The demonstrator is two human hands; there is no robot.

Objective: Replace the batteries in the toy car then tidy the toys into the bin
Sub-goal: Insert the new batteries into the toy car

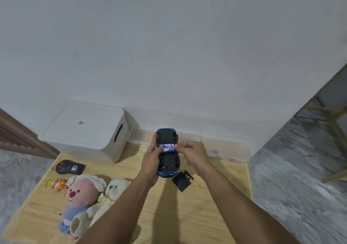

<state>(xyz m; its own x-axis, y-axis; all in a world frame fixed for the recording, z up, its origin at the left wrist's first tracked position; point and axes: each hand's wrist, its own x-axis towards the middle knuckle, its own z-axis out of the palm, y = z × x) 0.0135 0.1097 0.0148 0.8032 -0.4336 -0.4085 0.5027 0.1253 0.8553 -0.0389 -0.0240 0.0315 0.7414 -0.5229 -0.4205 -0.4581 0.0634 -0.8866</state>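
Left hand [151, 159] cradles upturned toy car [167, 152]; right hand [193, 154] pinches batteries [167, 147].

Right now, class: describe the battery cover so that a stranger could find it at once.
Start at the wooden table. Just right of the upturned blue toy car lies the battery cover, a flat black plate. The thin screwdriver beside it is a stick, not a plate.

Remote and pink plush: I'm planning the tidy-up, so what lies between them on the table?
In the head view, a small yellow-and-orange figure lies between the remote and the pink plush, on the wooden table.
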